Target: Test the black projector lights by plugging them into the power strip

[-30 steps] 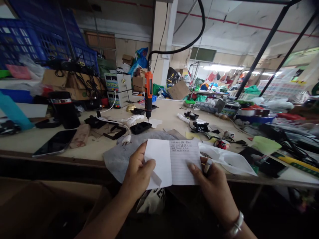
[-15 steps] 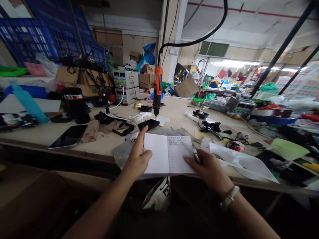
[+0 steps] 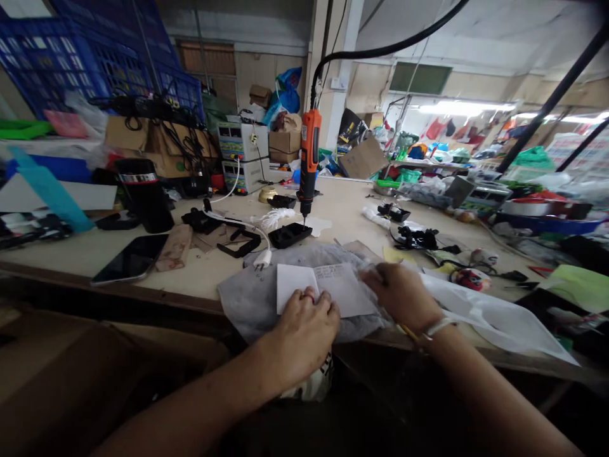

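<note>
An open notebook (image 3: 297, 276) lies on a crumpled grey plastic bag (image 3: 252, 298) at the table's front edge, with handwritten lines at the top of its right page. My left hand (image 3: 307, 330) rests on the lower part of the notebook, palm down and fingers spread. At the right page's upper corner is my right hand (image 3: 404, 295), its fingers curled and blurred by motion; what they hold is hidden. Just behind the notebook, a hanging orange and black electric screwdriver (image 3: 310, 158) points its tip down at a black plastic housing (image 3: 290, 235).
A white plug (image 3: 262, 258) with its cable lies beside the notebook. Left are a phone (image 3: 130, 257) and a black tumbler (image 3: 145, 197). Black parts (image 3: 413, 238) and a translucent plastic sheet (image 3: 504, 320) lie to the right. Blue crates (image 3: 42, 57) stand back left.
The notebook has gone from being held up in my hands to lying on the bag. My left hand has moved from its left edge onto the pages. The pen seen in my right hand no longer shows.
</note>
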{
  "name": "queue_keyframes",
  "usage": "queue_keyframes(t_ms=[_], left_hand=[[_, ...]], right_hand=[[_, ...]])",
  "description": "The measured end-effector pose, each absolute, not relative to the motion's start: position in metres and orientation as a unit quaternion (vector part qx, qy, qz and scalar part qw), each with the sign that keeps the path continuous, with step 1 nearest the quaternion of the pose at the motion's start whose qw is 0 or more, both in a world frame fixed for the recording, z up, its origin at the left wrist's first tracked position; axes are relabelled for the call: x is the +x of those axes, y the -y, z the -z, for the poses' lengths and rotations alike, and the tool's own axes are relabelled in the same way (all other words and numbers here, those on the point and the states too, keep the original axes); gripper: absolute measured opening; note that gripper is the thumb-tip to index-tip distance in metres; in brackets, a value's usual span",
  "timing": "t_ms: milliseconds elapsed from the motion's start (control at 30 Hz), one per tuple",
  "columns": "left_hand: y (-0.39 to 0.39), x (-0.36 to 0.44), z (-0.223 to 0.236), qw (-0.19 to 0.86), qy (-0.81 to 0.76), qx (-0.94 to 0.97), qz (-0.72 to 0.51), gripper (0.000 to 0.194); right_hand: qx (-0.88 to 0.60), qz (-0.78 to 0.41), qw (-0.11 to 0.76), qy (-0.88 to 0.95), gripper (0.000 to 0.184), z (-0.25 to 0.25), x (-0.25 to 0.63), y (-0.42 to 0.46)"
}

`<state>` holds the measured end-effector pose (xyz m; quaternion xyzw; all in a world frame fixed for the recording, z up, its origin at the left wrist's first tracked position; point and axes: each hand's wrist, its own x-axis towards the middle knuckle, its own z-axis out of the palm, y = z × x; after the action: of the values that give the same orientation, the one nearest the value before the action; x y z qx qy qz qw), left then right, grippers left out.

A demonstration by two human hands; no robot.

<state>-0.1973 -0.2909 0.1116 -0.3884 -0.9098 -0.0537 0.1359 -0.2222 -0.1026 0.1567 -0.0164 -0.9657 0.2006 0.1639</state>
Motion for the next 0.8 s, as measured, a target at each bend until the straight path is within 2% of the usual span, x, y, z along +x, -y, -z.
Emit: queue_keyframes(t_ms=[100, 133, 233, 300, 367, 533, 700, 800], left_hand=[[0.295, -0.205, -0.109, 0.122, 0.912, -0.383, 0.081, 0.038], [0.296, -0.208, -0.11, 0.113, 0.914, -0.379, 0.09, 0.041], [0.298, -0.213, -0.112, 0.081, 0.916, -0.381, 0.101, 0.06], [0.299, -0.215, -0.111, 0.083, 0.91, -0.394, 0.102, 0.072], [0.299, -0.217, -0.107, 0.102, 0.902, -0.408, 0.101, 0.081], [0.301, -0.222, -0.098, 0.135, 0.89, -0.426, 0.092, 0.09], [0.3, -0.225, -0.1, 0.126, 0.893, -0.421, 0.098, 0.085], [0.299, -0.225, -0.101, 0.131, 0.896, -0.414, 0.092, 0.081]], right_hand=[[-0.031, -0.338, 0.289, 0.895, 0.054, -0.18, -0.213, 0.099], [-0.034, -0.401, 0.307, 0.863, 0.06, -0.185, -0.211, 0.102], [-0.046, -0.589, 0.232, 0.773, 0.065, -0.185, -0.215, 0.119], [-0.035, -0.703, 0.158, 0.692, 0.054, -0.173, -0.225, 0.131], [-0.016, -0.761, 0.127, 0.636, 0.04, -0.156, -0.239, 0.139], [-0.015, -0.737, 0.117, 0.665, 0.035, -0.125, -0.263, 0.144], [0.028, -0.581, 0.151, 0.799, 0.028, -0.112, -0.268, 0.14], [0.044, -0.533, 0.183, 0.825, 0.027, -0.107, -0.27, 0.138]])
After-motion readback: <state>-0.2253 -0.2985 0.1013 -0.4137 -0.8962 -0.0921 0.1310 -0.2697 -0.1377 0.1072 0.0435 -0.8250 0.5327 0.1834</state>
